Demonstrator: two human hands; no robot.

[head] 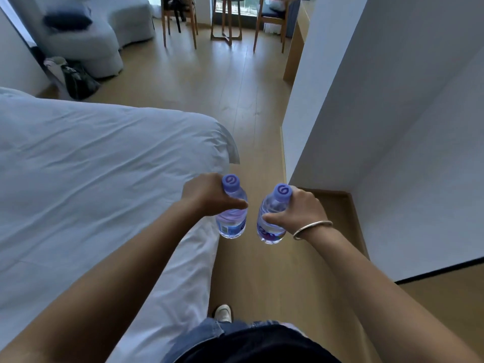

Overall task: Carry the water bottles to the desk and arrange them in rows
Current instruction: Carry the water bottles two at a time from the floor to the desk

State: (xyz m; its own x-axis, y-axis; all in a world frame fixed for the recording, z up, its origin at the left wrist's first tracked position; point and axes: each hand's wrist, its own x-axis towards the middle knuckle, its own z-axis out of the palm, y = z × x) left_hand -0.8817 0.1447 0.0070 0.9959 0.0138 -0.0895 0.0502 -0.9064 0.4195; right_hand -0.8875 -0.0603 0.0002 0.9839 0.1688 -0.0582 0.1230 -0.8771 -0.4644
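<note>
Carrying is the step in hand: left hand (207, 195) grips one bottle (231, 218), right hand (298, 210) another (271, 221), both right of the bed (91, 166); next, walk on to find the desk

Open wooden floor (209, 106) forms a corridor ahead. The bed (91, 166) bounds its left side, the white wall (353, 113) its right, narrowing passage at the wall corner. Beyond, chairs (180, 22) and a small table (226, 19) obstruct the far end; a bag (78, 79) lies beside the sofa (104, 30).
</note>
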